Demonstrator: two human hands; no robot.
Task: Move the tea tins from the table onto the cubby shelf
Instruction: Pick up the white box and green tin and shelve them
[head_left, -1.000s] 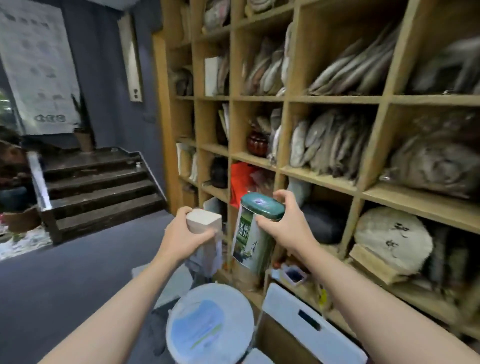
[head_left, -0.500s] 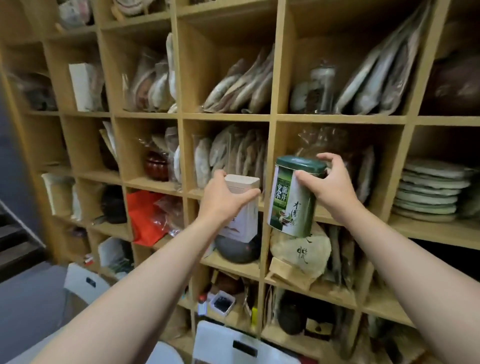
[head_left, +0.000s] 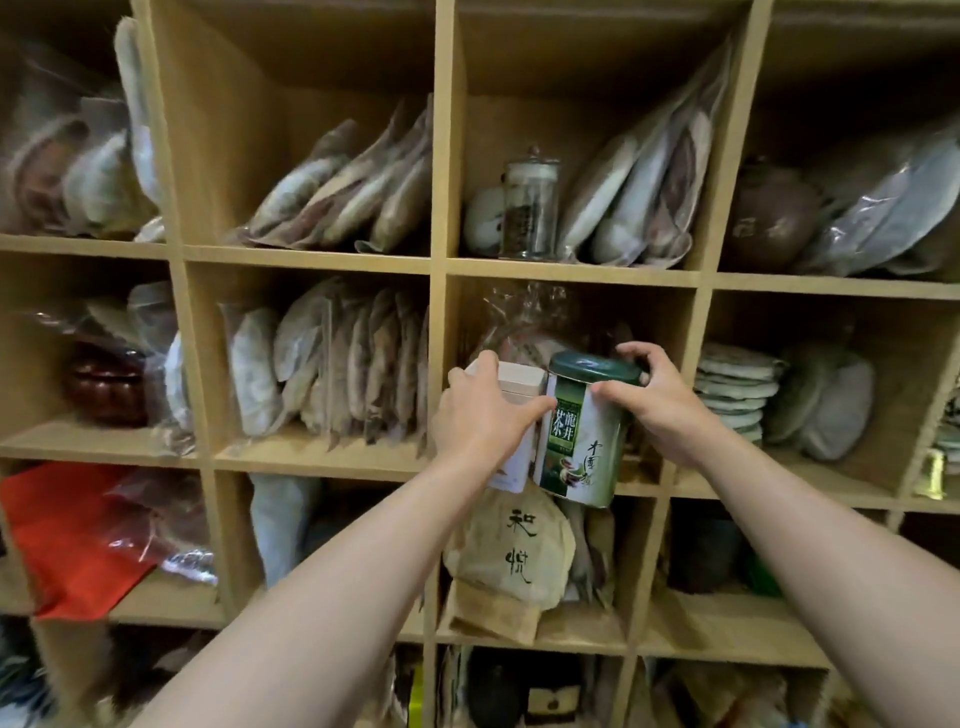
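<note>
A: Nearest the camera, two bare forearms reach up and forward. Left hand (head_left: 480, 415) is wrapped round a white square tea tin (head_left: 511, 426), thumb across its front, fingers curled over the top edge.

B: And the right?

A: Right hand (head_left: 657, 402) is closed on a green round tea tin (head_left: 584, 441), thumb on the side just under the lid, fingers hooked over the dark green lid's far rim. White label with green characters faces the camera.

B: Where do the tins sit?

A: Side by side, touching or nearly so, at the mouth of a middle cubby of the wooden cubby shelf (head_left: 441, 270). Their bases overlap the front edge of that cubby's board; cannot tell whether either rests on it.

B: Behind them?

A: Crumpled clear plastic wrap (head_left: 524, 322) inside the same cubby. The cubby below holds a paper-wrapped tea cake (head_left: 511, 551) with black brush characters.

B: Farther off?

A: Left cubby: bagged discs (head_left: 332, 374) standing on edge. Right cubby: a stack of wrapped cakes (head_left: 735, 387). Upper cubby: a glass jar (head_left: 530, 210) with a lid, upright, beside leaning bags. Lower left, a red bag (head_left: 72, 535).
</note>
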